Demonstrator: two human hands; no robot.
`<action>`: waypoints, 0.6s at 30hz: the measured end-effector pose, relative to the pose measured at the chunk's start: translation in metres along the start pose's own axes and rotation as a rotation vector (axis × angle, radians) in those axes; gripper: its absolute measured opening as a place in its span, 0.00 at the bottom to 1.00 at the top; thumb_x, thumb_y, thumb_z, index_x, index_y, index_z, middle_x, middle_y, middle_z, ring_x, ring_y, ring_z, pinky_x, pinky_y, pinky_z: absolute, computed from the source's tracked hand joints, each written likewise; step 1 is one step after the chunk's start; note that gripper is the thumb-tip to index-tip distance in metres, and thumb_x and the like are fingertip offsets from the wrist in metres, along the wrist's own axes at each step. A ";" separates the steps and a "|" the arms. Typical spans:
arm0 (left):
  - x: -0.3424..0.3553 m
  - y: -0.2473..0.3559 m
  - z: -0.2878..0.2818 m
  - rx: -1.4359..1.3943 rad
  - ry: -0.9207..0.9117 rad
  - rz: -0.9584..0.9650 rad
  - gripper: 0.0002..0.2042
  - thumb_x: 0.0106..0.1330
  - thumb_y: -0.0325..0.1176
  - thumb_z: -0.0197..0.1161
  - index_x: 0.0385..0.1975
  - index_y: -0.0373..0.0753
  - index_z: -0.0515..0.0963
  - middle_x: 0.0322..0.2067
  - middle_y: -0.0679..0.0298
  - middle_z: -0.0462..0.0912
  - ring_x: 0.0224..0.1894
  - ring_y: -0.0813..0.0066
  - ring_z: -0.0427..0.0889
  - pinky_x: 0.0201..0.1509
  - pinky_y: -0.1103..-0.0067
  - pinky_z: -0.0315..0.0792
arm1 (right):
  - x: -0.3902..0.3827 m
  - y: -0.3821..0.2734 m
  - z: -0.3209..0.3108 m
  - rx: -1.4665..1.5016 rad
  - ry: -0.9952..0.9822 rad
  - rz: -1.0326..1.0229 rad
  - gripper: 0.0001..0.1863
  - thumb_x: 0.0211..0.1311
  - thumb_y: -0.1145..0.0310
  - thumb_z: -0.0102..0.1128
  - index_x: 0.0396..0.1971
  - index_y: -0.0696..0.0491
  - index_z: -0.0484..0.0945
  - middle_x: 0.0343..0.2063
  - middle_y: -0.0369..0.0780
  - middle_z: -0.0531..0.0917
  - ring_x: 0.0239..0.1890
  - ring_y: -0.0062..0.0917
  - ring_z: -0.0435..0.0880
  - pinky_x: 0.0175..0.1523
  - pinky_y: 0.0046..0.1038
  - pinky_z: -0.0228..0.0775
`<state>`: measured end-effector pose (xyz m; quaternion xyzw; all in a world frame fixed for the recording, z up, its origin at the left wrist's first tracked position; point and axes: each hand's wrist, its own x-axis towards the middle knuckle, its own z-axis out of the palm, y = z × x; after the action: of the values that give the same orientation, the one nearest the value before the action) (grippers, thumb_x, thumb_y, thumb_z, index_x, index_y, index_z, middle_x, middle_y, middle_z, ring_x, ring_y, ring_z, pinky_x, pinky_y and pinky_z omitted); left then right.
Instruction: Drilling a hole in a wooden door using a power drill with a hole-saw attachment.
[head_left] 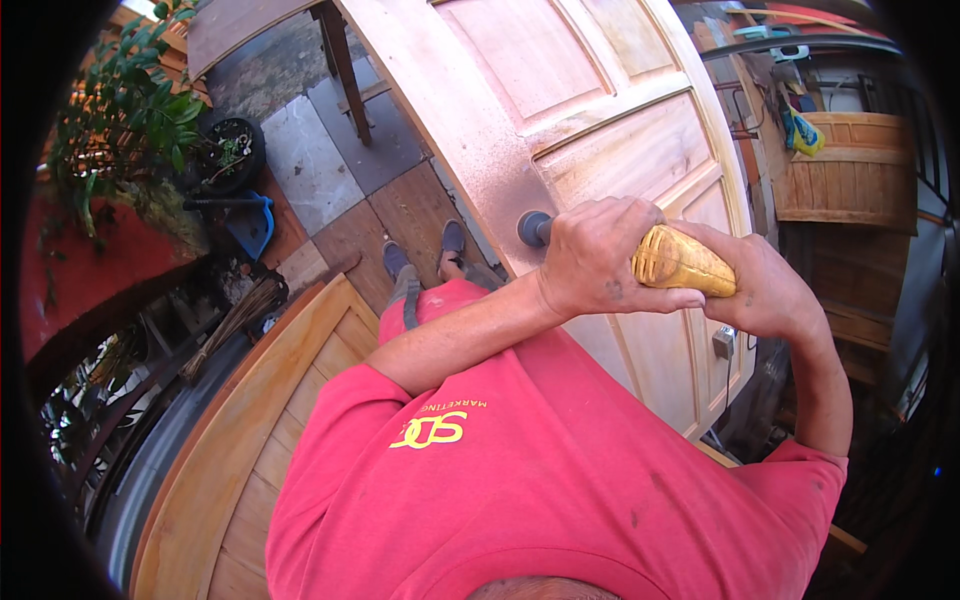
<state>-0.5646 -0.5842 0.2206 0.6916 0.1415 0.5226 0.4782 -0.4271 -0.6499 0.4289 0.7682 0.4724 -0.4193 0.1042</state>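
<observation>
My left hand point(603, 258) is closed around the front part of a yellow power tool point(682, 262) with a slotted housing. Wrapped over the rear of the same tool is my right hand point(768, 288). A small dark round pad point(534, 229) sticks out past my left fingers and sits at the face of a pale wooden panelled door point(470, 90), near its long edge. Reddish-brown dust is speckled over the wood around the pad. My left hand hides the part between pad and housing.
Another wooden door point(215, 500) leans at the lower left. A blue dustpan point(250, 225), a potted plant point(232, 155) and a stick broom point(235, 325) stand left of my feet. A metal box with a cord point(723, 343) lies on the panelled door. Wooden furniture point(845, 165) stands at right.
</observation>
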 end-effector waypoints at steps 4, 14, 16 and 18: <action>0.000 -0.001 0.001 -0.007 0.005 0.002 0.36 0.53 0.70 0.85 0.38 0.40 0.82 0.27 0.57 0.83 0.29 0.56 0.88 0.35 0.65 0.83 | 0.000 0.000 0.000 0.026 -0.004 0.007 0.42 0.58 0.73 0.77 0.76 0.46 0.77 0.49 0.51 0.94 0.54 0.50 0.95 0.61 0.45 0.85; 0.002 0.000 0.000 -0.012 0.010 0.000 0.37 0.51 0.71 0.86 0.38 0.41 0.82 0.26 0.58 0.83 0.28 0.56 0.88 0.34 0.65 0.82 | 0.000 0.000 -0.001 0.027 0.002 -0.002 0.41 0.59 0.72 0.77 0.76 0.46 0.77 0.50 0.52 0.94 0.55 0.51 0.94 0.62 0.44 0.84; 0.003 -0.001 -0.002 -0.010 -0.006 0.020 0.34 0.49 0.63 0.91 0.40 0.40 0.86 0.28 0.60 0.87 0.27 0.63 0.90 0.33 0.71 0.82 | 0.000 0.000 -0.001 0.042 -0.006 0.005 0.42 0.58 0.73 0.76 0.76 0.47 0.77 0.50 0.52 0.93 0.55 0.51 0.94 0.62 0.44 0.84; 0.003 0.000 -0.003 -0.006 -0.014 0.022 0.34 0.49 0.63 0.91 0.40 0.39 0.86 0.28 0.60 0.87 0.27 0.63 0.90 0.33 0.71 0.82 | 0.000 0.001 -0.001 0.026 -0.006 0.020 0.42 0.58 0.74 0.75 0.76 0.47 0.77 0.49 0.52 0.93 0.55 0.52 0.94 0.62 0.44 0.84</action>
<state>-0.5658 -0.5803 0.2222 0.6952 0.1288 0.5234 0.4756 -0.4259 -0.6496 0.4294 0.7729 0.4589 -0.4267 0.0998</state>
